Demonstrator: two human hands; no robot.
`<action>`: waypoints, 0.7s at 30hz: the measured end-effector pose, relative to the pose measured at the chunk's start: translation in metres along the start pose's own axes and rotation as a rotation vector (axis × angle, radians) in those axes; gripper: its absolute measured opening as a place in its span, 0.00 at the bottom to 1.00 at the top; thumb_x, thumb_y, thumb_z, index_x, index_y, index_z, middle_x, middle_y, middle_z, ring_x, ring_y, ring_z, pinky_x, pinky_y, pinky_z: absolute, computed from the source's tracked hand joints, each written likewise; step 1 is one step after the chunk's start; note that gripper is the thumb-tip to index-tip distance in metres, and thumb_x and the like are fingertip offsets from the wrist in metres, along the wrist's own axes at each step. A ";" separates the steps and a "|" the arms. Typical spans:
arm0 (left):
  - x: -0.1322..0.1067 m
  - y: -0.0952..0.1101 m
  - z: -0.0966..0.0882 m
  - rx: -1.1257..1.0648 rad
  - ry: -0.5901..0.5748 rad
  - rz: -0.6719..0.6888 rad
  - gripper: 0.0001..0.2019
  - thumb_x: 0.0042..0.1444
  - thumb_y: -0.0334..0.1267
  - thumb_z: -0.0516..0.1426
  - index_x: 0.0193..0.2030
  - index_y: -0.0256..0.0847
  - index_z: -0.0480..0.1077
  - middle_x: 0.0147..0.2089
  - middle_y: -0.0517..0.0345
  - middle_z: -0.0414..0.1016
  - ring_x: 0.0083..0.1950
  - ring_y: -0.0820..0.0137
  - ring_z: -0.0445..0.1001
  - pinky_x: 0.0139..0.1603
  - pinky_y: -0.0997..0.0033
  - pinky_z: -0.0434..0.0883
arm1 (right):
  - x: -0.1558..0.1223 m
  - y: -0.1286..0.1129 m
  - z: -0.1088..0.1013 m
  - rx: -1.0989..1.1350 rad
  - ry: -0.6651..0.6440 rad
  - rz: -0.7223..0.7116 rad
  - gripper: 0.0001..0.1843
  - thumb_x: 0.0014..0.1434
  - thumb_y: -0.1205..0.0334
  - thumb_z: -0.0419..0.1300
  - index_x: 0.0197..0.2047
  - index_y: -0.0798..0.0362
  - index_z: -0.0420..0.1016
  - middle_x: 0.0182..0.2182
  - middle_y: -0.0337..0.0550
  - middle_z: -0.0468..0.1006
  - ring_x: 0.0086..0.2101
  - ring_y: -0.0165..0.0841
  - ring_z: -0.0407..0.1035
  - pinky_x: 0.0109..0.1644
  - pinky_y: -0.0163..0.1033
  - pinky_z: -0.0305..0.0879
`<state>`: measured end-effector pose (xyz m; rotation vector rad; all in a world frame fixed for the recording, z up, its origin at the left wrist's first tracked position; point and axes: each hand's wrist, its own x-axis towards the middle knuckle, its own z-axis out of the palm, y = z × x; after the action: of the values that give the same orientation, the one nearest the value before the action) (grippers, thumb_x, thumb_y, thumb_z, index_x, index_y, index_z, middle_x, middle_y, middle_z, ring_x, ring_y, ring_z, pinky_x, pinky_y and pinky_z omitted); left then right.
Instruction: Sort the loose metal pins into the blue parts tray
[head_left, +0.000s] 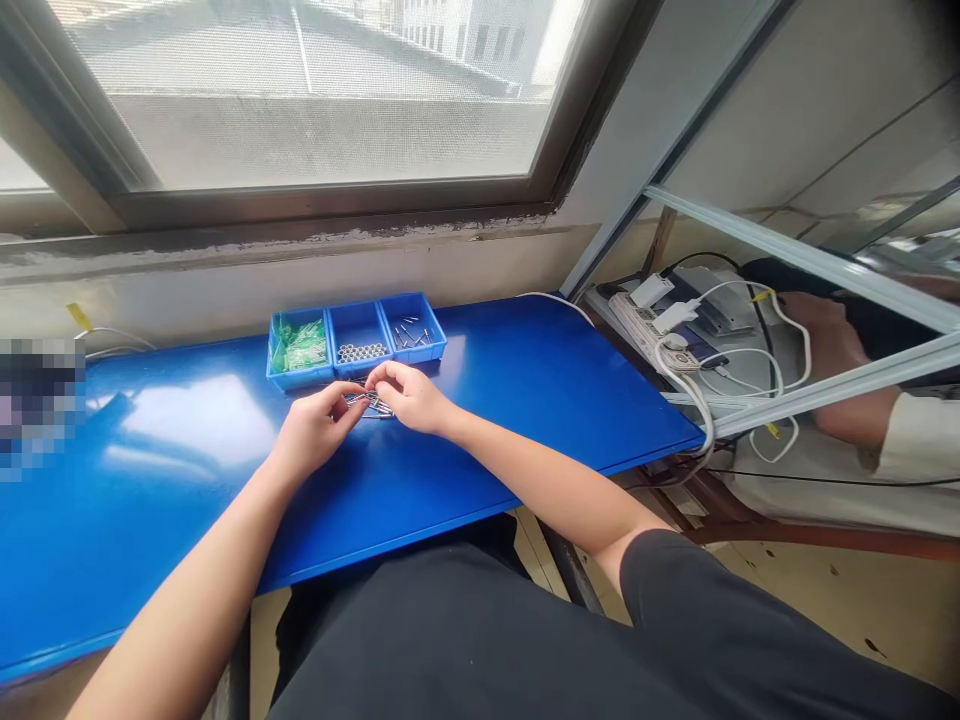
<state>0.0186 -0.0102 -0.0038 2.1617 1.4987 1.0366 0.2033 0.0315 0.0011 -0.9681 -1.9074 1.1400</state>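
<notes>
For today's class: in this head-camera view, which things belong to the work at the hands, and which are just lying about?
Part of the work:
left hand, right hand, small metal pins, blue three-compartment tray, metal rings, more pins, green plastic packets

Just lying about:
power strip, white cables

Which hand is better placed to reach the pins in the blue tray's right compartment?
Probably the right hand: it sits directly in front of the right compartment, while the left hand lies farther away.
</notes>
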 end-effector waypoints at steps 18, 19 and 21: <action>0.001 0.002 -0.004 0.039 0.046 -0.058 0.13 0.61 0.47 0.55 0.41 0.41 0.74 0.21 0.66 0.67 0.21 0.77 0.61 0.26 0.78 0.62 | 0.001 0.012 0.008 0.267 0.066 -0.003 0.10 0.57 0.58 0.61 0.40 0.55 0.73 0.34 0.41 0.77 0.33 0.28 0.73 0.38 0.34 0.72; 0.001 0.002 -0.005 0.042 0.050 -0.066 0.12 0.61 0.47 0.55 0.40 0.41 0.74 0.21 0.66 0.66 0.21 0.77 0.61 0.26 0.77 0.62 | 0.001 0.013 0.008 0.273 0.075 -0.008 0.11 0.57 0.58 0.62 0.40 0.55 0.73 0.35 0.42 0.78 0.34 0.29 0.73 0.39 0.34 0.72; 0.001 0.002 -0.005 0.049 0.065 -0.080 0.12 0.62 0.47 0.54 0.40 0.41 0.73 0.22 0.65 0.66 0.21 0.76 0.61 0.26 0.77 0.61 | 0.001 0.013 0.009 0.301 0.087 -0.014 0.11 0.57 0.58 0.62 0.41 0.55 0.74 0.37 0.43 0.79 0.36 0.29 0.74 0.42 0.36 0.73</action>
<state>0.0167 -0.0102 0.0011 2.1007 1.6411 1.0631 0.1982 0.0331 -0.0134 -0.8215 -1.6141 1.3095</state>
